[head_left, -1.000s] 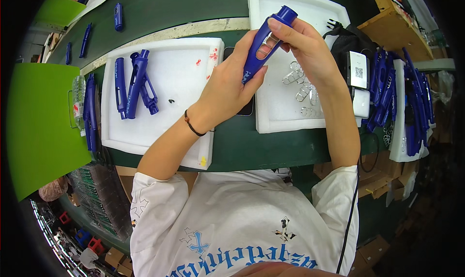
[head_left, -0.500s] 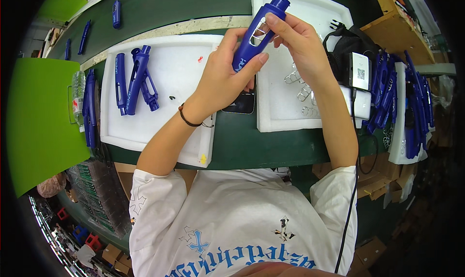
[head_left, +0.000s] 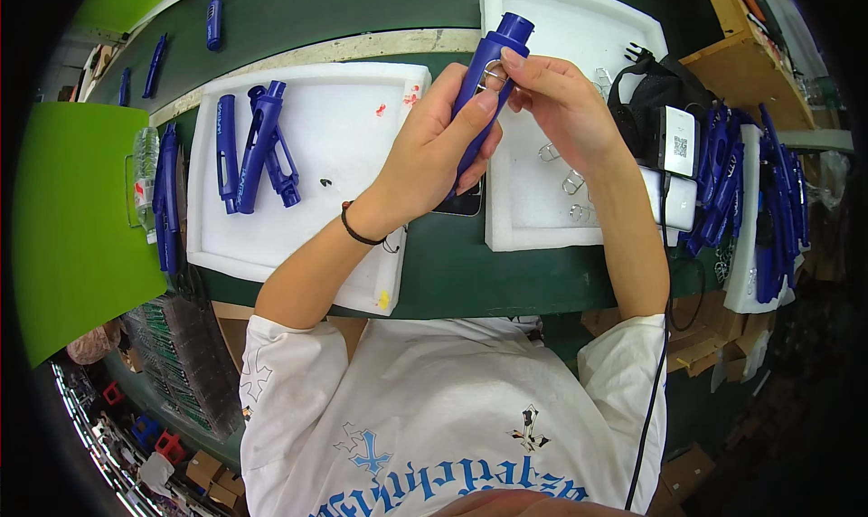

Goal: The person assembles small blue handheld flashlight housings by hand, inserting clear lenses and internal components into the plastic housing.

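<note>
A blue plastic tube (head_left: 514, 30) with a narrower neck and a window in its side is held tilted above the gap between two white foam trays. My left hand (head_left: 420, 151) wraps round its lower body, the thumb lying by the window. A shiny metal wire frame (head_left: 491, 75) sits in the window. With thumb and fingers, my right hand (head_left: 574, 110) grips the tube beside the window's upper end, the thumb against the frame. Other wire frames (head_left: 573, 182) lie in the right foam tray (head_left: 542, 237).
Several blue tube housings (head_left: 258, 151) lie in the left foam tray (head_left: 298, 232). At right are a black strap bag (head_left: 655, 87), a white box-shaped device (head_left: 678, 142) with a cable, and piled blue housings (head_left: 719, 178). A plastic bottle (head_left: 146, 169) lies at far left.
Both hands have shifted slightly down with the tube, which now stands steeper and is turned about its length. The left thumb has moved up beside the window.
</note>
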`<action>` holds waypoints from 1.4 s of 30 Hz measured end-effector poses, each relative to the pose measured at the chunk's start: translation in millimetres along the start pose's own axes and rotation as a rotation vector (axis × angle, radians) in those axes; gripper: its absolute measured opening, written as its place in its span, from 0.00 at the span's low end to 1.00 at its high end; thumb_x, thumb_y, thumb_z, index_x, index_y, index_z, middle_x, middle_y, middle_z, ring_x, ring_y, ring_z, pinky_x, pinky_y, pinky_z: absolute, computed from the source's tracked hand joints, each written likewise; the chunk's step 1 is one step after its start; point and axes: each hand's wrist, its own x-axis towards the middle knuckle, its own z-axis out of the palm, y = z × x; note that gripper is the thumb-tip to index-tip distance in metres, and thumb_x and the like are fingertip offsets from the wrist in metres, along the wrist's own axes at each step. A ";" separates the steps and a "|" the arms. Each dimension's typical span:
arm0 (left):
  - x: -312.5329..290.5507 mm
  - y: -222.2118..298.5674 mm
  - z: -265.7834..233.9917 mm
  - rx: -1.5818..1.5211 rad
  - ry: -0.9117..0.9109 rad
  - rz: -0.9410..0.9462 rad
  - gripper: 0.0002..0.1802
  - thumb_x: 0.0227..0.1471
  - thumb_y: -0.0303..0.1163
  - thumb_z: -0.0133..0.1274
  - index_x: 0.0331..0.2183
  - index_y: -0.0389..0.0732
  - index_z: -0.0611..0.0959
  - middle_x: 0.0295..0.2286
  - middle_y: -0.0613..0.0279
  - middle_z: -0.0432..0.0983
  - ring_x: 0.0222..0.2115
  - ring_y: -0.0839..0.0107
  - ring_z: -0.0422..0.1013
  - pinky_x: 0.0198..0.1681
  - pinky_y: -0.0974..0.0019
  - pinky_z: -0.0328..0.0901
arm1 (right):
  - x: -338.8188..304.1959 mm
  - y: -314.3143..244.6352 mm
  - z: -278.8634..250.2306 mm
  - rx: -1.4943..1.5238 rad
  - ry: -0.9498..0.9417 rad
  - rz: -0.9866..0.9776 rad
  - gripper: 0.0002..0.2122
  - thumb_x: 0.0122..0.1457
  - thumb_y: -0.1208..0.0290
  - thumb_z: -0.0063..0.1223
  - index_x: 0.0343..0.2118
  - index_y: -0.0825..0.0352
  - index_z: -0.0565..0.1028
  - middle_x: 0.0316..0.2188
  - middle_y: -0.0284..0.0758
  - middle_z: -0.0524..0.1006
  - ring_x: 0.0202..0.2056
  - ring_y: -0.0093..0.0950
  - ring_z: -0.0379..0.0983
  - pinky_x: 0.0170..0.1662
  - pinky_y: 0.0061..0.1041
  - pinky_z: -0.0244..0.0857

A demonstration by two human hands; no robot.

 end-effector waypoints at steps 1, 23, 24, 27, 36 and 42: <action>-0.5 0.6 0.5 -0.001 0.001 -0.001 0.15 0.70 0.46 0.45 0.42 0.43 0.68 0.24 0.65 0.70 0.14 0.82 0.61 0.17 0.76 0.56 | -0.2 -1.8 -0.2 -0.047 0.005 0.001 0.16 0.62 0.52 0.61 0.32 0.62 0.85 0.29 0.22 0.79 0.33 0.15 0.64 0.40 0.20 0.55; 3.4 -7.0 6.7 0.516 0.190 0.322 0.21 0.69 0.40 0.45 0.55 0.37 0.63 0.38 0.56 0.73 0.27 0.75 0.73 0.30 0.70 0.69 | -0.1 -5.9 6.2 -0.438 0.269 -0.523 0.14 0.60 0.62 0.67 0.26 0.69 0.80 0.45 0.30 0.75 0.39 0.22 0.72 0.47 0.24 0.65; 3.3 -3.0 3.3 0.435 0.117 0.196 0.19 0.69 0.36 0.44 0.55 0.37 0.63 0.36 0.57 0.76 0.26 0.76 0.73 0.29 0.71 0.69 | 1.1 -3.7 3.9 -0.384 0.212 -0.592 0.12 0.61 0.64 0.66 0.34 0.68 0.79 0.47 0.33 0.76 0.42 0.23 0.74 0.47 0.26 0.68; 2.6 -4.5 2.5 0.275 0.078 0.119 0.14 0.71 0.31 0.41 0.54 0.36 0.64 0.32 0.57 0.81 0.21 0.80 0.71 0.23 0.76 0.68 | 0.5 -5.5 16.8 -0.234 0.236 -0.619 0.15 0.62 0.67 0.65 0.46 0.67 0.73 0.50 0.40 0.75 0.43 0.24 0.76 0.49 0.28 0.70; 10.6 1.6 -7.2 0.172 0.104 0.108 0.12 0.71 0.37 0.43 0.46 0.37 0.68 0.33 0.52 0.82 0.18 0.80 0.70 0.19 0.76 0.65 | -4.9 -28.5 2.3 -0.583 0.311 -0.353 0.18 0.68 0.56 0.53 0.42 0.70 0.77 0.33 0.36 0.83 0.34 0.25 0.78 0.41 0.28 0.72; 18.7 13.8 -28.1 0.080 0.301 0.085 0.13 0.69 0.41 0.47 0.41 0.40 0.73 0.32 0.55 0.81 0.16 0.81 0.67 0.17 0.77 0.63 | -33.0 -58.6 -30.9 -1.449 0.253 0.023 0.15 0.61 0.60 0.58 0.40 0.68 0.81 0.26 0.40 0.82 0.29 0.41 0.80 0.39 0.35 0.73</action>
